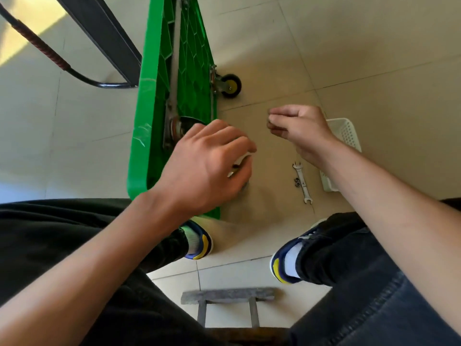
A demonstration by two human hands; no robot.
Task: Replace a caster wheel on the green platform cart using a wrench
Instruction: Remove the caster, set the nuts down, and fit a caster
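Nearest to me, at the bottom edge, I see a grey metal stool frame (228, 294) on the pale tiled floor (374, 58), between my two blue-and-yellow sneakers (287, 263). Beyond them the green platform cart (152, 101) stands tipped on its side, its ribbed underside facing right. My left hand (207, 166) is at the cart's near right edge, its grip curled around a metal part I can only half see, possibly the caster being fitted. My right hand (296, 128) hovers just to the right, fingertips pinched on something too small to name. One caster wheel (231, 85), black with a yellow hub, sticks out from the cart's far right side. On the floor right of the cart lies a double-ended wrench (302, 182) with two nuts (297, 182) touching it, and a white plastic basket (345, 136) sits just beyond, partly behind my forearm. Far left, a dark frame (104, 33) and a black curved tube (45, 48) stand in sunlight.
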